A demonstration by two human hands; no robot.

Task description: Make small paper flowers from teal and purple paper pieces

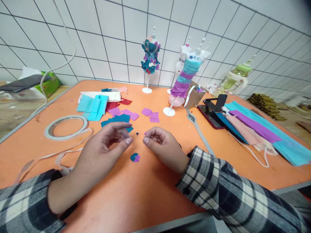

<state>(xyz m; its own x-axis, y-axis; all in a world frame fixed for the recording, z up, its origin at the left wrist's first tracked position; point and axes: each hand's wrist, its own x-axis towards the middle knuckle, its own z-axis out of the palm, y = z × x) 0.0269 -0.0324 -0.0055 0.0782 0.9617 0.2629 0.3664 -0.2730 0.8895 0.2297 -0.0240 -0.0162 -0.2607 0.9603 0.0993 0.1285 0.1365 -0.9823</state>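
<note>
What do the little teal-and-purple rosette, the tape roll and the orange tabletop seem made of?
Rosette: probably matte crepe paper, from its gathered folds; thin fabric is possible.
Tape roll: smooth, pale paper or plastic tape, wound in a slim ring; I can't tell which.
Tabletop: likely laminate or coated board, given its even color and soft sheen.

Orange table (136,197): left hand (104,145) half-open, right hand (164,144) curled, teal-and-purple crepe-paper rosette (135,157) between; tape roll (50,131) beyond left wrist.
</note>
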